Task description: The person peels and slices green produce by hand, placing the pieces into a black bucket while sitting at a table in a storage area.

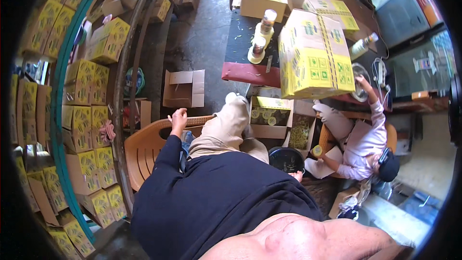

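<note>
My left hand (178, 117) is raised over the armrest of an orange plastic chair (139, 148). It holds nothing and its fingers are loosely bent apart. Low at my right side, my right hand (296, 176) shows only in part past my dark shirt, beside the rim of a black basin (287, 160); whether it grips anything is hidden. Before my knees stands an open carton (269, 131) with several yellow-lidded jars (271, 120) inside. Next to it a smaller box holds yellow-green shreds (299, 131).
A co-worker (361, 148) sits at right, one hand on a jar (317, 150), the other at a metal bowl (360, 92). A large yellow carton (317, 57) and jars (267, 21) stand on the dark table (240, 48). Stacked cartons (77, 126) line the left shelves. An open box (184, 88) lies on the floor.
</note>
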`<state>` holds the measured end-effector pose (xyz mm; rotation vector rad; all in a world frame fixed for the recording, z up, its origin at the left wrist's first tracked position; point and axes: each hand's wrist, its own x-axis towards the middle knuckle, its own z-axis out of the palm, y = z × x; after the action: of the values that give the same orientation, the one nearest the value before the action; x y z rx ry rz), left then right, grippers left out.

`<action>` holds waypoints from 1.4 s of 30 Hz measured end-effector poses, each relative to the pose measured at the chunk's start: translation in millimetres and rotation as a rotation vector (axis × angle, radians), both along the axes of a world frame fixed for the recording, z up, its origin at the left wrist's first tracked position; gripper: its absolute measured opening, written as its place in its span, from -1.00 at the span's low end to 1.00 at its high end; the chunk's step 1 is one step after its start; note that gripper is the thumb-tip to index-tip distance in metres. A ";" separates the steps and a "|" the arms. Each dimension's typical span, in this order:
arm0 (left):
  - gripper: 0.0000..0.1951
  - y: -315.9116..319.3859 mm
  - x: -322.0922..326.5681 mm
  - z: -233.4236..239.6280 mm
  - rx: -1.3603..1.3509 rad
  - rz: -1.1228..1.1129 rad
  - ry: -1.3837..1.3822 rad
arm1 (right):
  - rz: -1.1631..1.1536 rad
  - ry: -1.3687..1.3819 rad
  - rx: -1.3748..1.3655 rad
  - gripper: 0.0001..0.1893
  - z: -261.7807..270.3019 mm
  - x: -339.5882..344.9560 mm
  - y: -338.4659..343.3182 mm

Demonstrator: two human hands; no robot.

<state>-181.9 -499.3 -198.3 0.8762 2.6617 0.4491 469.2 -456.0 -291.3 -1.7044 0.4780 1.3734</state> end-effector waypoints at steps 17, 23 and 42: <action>-0.78 265.1 -358.8 -2.8 -0.048 -0.064 -0.073 | 0.195 -0.966 0.234 -0.72 166.4 -151.3 -8.3; -0.73 406.1 -408.7 -12.6 -0.110 -0.298 -0.045 | 0.028 -0.861 0.410 -0.75 205.8 -196.2 -35.0; -0.72 485.8 -330.3 -6.9 -0.510 -0.656 0.024 | -0.271 0.282 0.390 -0.70 60.3 -220.6 -112.6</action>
<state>-512.2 -13.5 -205.3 1.4650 2.1512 -0.3759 248.5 -568.6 -231.0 -1.0961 0.5357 1.4040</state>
